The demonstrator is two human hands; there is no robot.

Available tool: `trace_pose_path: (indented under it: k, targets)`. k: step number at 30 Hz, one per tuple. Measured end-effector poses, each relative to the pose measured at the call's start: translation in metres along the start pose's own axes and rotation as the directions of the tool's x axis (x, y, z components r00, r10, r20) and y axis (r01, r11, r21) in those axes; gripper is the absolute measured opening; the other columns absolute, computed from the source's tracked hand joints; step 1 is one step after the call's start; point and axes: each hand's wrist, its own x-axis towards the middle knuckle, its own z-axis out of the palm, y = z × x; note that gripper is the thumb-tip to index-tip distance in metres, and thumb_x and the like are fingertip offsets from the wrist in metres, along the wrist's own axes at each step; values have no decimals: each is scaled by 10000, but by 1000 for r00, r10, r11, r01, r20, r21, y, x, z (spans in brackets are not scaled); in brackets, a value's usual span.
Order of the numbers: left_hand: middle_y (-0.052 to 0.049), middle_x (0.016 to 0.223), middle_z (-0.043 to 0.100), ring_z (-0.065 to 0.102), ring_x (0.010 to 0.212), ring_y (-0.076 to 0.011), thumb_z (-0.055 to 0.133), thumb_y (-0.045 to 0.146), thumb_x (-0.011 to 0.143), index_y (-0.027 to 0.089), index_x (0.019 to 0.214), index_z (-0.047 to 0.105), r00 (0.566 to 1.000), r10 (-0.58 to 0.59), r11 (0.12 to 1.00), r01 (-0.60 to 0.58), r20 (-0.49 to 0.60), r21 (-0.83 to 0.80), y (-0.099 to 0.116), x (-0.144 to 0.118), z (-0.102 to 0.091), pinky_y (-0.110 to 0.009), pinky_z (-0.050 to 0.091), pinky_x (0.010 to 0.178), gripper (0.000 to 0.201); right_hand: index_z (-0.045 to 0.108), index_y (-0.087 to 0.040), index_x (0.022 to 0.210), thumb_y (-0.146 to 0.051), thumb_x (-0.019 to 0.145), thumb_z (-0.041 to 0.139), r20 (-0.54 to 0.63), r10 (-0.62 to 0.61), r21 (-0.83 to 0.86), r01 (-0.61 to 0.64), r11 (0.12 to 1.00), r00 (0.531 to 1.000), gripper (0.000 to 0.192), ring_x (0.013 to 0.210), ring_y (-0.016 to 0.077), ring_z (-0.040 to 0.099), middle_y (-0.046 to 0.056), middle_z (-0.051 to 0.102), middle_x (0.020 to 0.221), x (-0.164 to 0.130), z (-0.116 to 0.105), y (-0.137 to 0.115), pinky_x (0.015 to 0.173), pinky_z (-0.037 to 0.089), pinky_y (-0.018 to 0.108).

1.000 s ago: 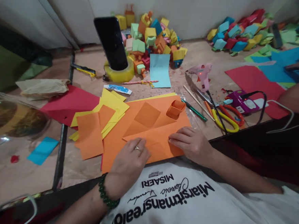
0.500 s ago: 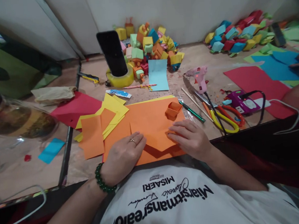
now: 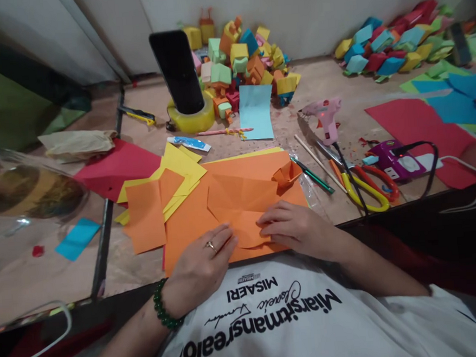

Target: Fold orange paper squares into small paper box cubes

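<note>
Two hands, the left hand [image 3: 201,262] and the right hand [image 3: 292,228], are now pressed flat and open, closer together, on one folded orange sheet [image 3: 239,203] at the table edge; one small orange paper box [image 3: 286,172] has been tipped.

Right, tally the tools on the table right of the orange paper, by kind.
Glue guns: 2, pink glue gun and purple glue gun
Scissors: 1
Green pen: 1
Wooden stick: 1
Total: 5
</note>
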Motion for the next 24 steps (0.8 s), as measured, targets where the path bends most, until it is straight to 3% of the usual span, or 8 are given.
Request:
trace_pose_path:
  k: [5, 9, 17, 24]
  targets:
    - [-129, 989, 703, 661, 1012, -223, 457, 46, 882, 86, 1044, 662, 1000, 14, 999, -14, 4, -30, 1, 1, -1, -344, 592, 891, 265, 689, -197, 843, -292, 918, 585, 18, 257, 142, -257, 956, 966, 160, 836, 167, 639, 49, 717, 874, 11, -1, -2, 759, 534, 320]
    - [-151, 1018, 704, 671, 1018, -246, 437, 42, 883, 82, 1023, 667, 999, -15, 999, 17, 46, -37, 4, 2, -6, -372, 596, 881, 272, 651, -179, 750, -305, 871, 641, -32, 424, 126, -417, 900, 905, 175, 784, 144, 634, 57, 671, 948, 19, 7, -5, 707, 519, 290]
    - [-152, 1058, 701, 657, 1072, -260, 444, 29, 871, 88, 1001, 647, 1000, -8, 998, 10, 23, -61, 2, -7, -1, -388, 590, 883, 249, 618, -174, 699, -337, 855, 663, -124, 474, 31, -474, 880, 872, 231, 721, 122, 607, 33, 628, 876, 26, 20, -6, 618, 473, 247]
    - [-141, 1015, 716, 659, 1068, -277, 462, 32, 852, 71, 1005, 646, 999, 0, 997, 3, 49, -71, 2, -5, 1, -372, 590, 871, 243, 609, -174, 707, -357, 873, 648, -204, 417, -43, -434, 900, 886, 250, 683, 108, 591, 22, 612, 831, 24, 27, -5, 584, 443, 226]
